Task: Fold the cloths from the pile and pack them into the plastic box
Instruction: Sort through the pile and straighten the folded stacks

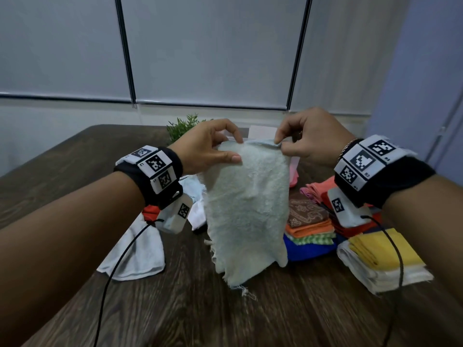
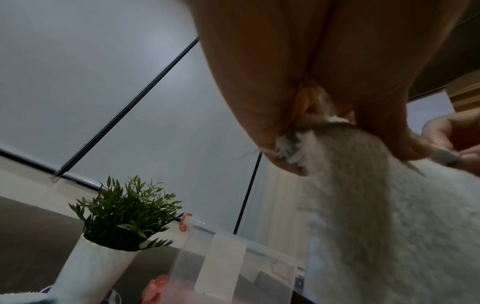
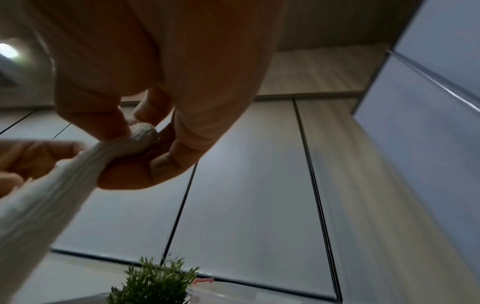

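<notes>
Pinching pale cloth [image 1: 246, 209], left-wrist-only clear box [image 2: 233, 267]

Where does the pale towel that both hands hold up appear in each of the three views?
Head: pale towel hangs at centre, between left hand and right hand.
Left wrist: lower right.
Right wrist: lower left.
Shared landmark: green plant.

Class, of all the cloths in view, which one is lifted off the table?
The pale fuzzy cloth, pinched at its top edge by the left hand and right hand; the others lie on the table.
</notes>
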